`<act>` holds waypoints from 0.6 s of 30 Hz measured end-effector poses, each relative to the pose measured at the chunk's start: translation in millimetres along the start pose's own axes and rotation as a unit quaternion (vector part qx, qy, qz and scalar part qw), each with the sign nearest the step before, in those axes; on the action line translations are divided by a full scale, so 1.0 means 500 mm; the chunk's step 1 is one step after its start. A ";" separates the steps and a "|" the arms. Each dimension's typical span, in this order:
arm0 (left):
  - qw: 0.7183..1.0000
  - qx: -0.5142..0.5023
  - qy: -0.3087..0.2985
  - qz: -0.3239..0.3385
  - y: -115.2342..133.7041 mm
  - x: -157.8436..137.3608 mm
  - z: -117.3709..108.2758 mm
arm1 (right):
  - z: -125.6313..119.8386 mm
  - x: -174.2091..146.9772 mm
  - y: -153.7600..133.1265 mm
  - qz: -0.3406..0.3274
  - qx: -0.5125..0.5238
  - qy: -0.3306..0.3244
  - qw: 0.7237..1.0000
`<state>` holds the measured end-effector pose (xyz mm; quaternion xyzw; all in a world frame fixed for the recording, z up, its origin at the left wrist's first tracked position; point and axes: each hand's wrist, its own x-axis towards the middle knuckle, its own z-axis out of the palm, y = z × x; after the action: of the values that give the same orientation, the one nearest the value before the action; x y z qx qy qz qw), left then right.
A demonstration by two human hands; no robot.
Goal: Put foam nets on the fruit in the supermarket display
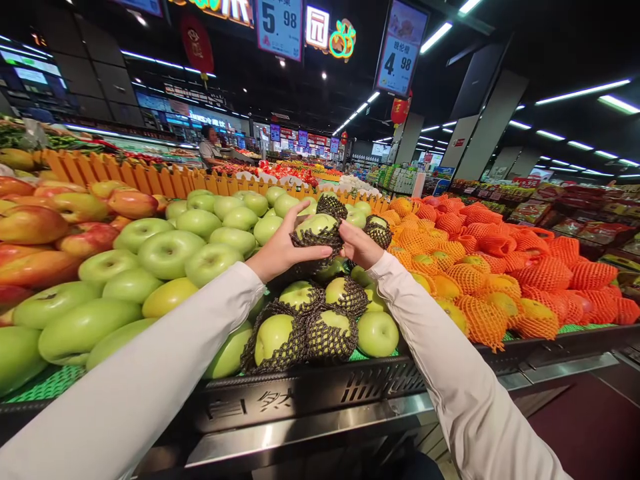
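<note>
My left hand is wrapped round a green apple in a black foam net, thumb below and fingers behind it. From the other side my right hand pinches the net's edge with thumb and fingertips. Below them, several green apples in black nets sit at the front of the bin. Behind the held apple, another black-netted apple shows in part, and one more netted apple lies right of my right hand. Bare green apples are heaped to the left.
Red-yellow apples lie at far left. Oranges in orange nets and fruit in red nets fill the right. A black crate edge runs along the front, an orange picket fence behind. A person stands far back.
</note>
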<state>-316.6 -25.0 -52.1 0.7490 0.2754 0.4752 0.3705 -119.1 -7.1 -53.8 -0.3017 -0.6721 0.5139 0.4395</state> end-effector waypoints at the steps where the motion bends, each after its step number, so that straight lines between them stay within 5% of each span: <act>1: 1.000 0.011 -0.010 0.010 0.001 -0.001 0.001 | 0.001 -0.002 -0.001 0.002 -0.007 -0.014 1.000; 4: 0.996 0.079 0.005 0.037 0.000 0.000 0.001 | -0.005 0.003 -0.004 0.013 -0.048 0.020 0.999; 9: 0.942 0.294 0.113 0.114 -0.034 0.020 -0.018 | -0.053 0.021 -0.007 0.007 -0.158 0.267 0.951; 12: 0.891 0.427 0.097 0.117 -0.051 0.029 -0.027 | -0.090 0.023 -0.007 -0.025 -0.221 0.370 0.902; 18: 0.827 0.558 0.048 0.048 -0.049 0.034 -0.005 | -0.121 0.012 -0.020 -0.051 -0.286 0.429 0.855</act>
<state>-313.8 3.0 -62.9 0.8167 0.4746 0.2934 -0.1473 -66.8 21.1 -37.5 -0.5697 -0.5487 0.0956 0.6044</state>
